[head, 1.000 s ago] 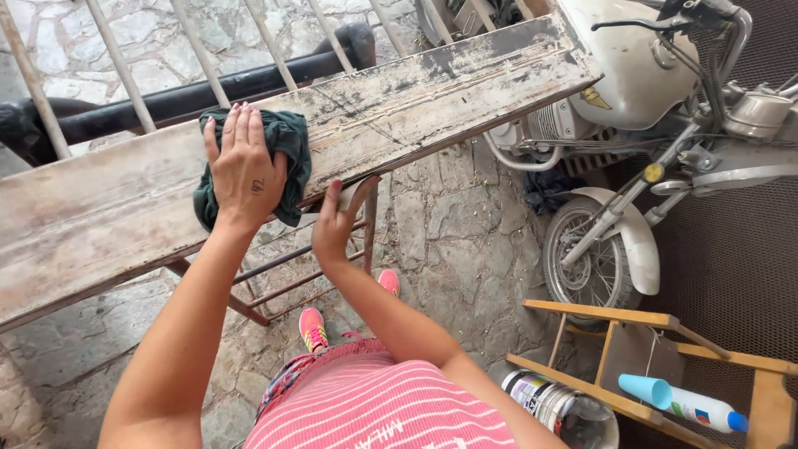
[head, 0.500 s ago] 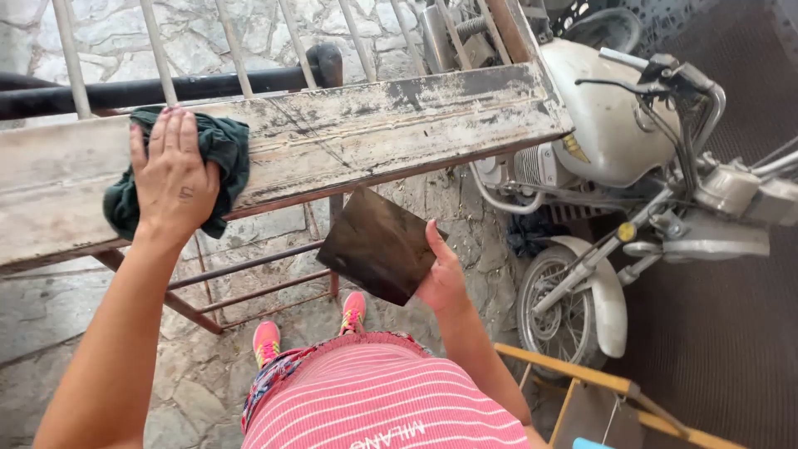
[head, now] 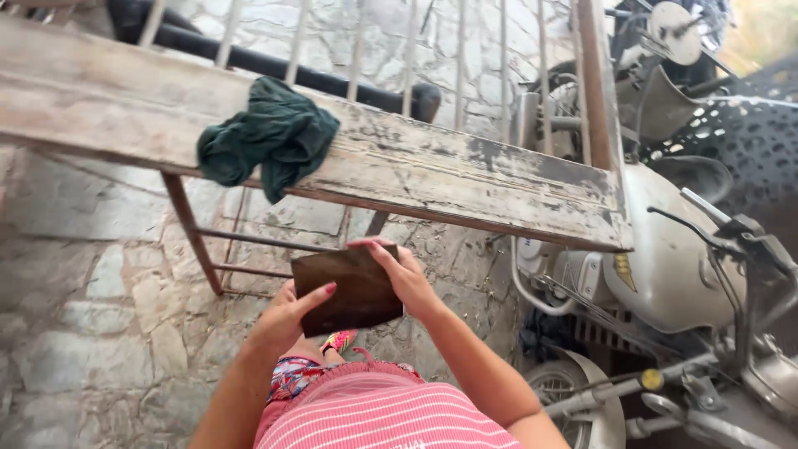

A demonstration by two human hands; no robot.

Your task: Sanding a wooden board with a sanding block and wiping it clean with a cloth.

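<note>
Hands meet low in front of the person's body, both on a dark brown sheet of sandpaper (head: 349,288) held flat below the front edge of the bench (head: 465,179). The left hand (head: 291,314) grips the sheet's near left corner, thumb laid across the top and the other fingers curled beneath it; the right hand (head: 407,278) holds the far right side, its fingers (head: 376,246) bent over the upper edge and clenched on it. The sheet hangs in the air, apart from the bench, above the stone paving (head: 91,333). On the bench, a long weathered plank with flaking white paint, lies a crumpled dark green cloth (head: 268,137), part of it drooping over the front edge, well apart from both hands. Behind the bench runs a metal railing (head: 461,50) with a black pipe (head: 274,71) beyond it. To the right stands a white motorcycle (head: 673,274), just beside the bench end
</note>
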